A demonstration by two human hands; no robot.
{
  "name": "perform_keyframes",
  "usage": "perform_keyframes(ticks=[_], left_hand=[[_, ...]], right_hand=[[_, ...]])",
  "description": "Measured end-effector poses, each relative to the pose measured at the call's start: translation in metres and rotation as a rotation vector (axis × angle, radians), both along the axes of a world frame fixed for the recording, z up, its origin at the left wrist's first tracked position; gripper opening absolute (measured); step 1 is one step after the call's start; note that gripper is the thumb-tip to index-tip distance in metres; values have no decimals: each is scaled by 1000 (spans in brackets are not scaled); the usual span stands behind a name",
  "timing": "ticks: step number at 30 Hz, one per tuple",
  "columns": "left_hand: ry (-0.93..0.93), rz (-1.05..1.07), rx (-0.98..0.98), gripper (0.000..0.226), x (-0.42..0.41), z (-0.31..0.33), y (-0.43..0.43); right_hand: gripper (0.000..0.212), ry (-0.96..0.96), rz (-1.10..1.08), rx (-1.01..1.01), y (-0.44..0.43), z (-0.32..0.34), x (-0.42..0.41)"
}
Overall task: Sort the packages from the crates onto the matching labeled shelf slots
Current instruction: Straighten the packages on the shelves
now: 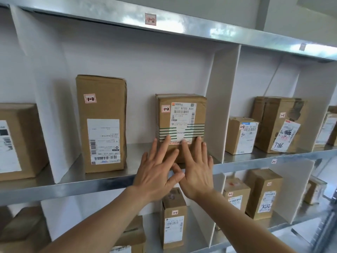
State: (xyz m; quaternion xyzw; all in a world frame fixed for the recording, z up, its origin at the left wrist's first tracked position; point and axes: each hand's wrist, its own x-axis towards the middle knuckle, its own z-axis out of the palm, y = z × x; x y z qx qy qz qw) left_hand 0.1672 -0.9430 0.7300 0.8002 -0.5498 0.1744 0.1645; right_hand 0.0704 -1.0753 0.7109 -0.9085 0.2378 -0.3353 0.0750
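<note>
A brown cardboard package (pixel 182 114) tagged 1-2, with a white shipping label and green stripes, stands upright on the middle shelf (pixel 73 187) in the slot under the 1-2 shelf label (pixel 150 19). My left hand (pixel 158 170) and my right hand (pixel 197 168) lie flat against its lower front, fingers spread, thumbs overlapping. Neither hand grips it. To its left in the same slot stands a taller package (pixel 101 123), also tagged 1-2.
White dividers (pixel 220 110) separate the slots. More boxes fill the slot to the right (pixel 279 123), the far left (pixel 16 141) and the lower shelf (pixel 173 218). A metal shelf edge (pixel 182 31) runs overhead.
</note>
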Motion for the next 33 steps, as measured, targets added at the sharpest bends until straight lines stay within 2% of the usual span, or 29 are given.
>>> perform_keyframes(ticks=[7,10,14,18,23,33], left_hand=[[-5,19,-17,97,1,-7,-9],[-17,28,-21,92,-2,-8,-7],[-155,-12,-191,78,-11,-20,14],[-229,94,-296,77,-1,-37,52],[-247,248,-237,79,28,-35,106],[-219,330,-158,84,65,-31,147]], right_hand=[[82,2,43,-3,-11,-5,4],[81,-58,59,-15,-13,-11,4],[77,-182,192,-157,6,-22,8],[81,-221,338,-328,43,-22,30],[87,-188,407,-387,86,-19,65],[87,-137,355,-468,117,-15,101]])
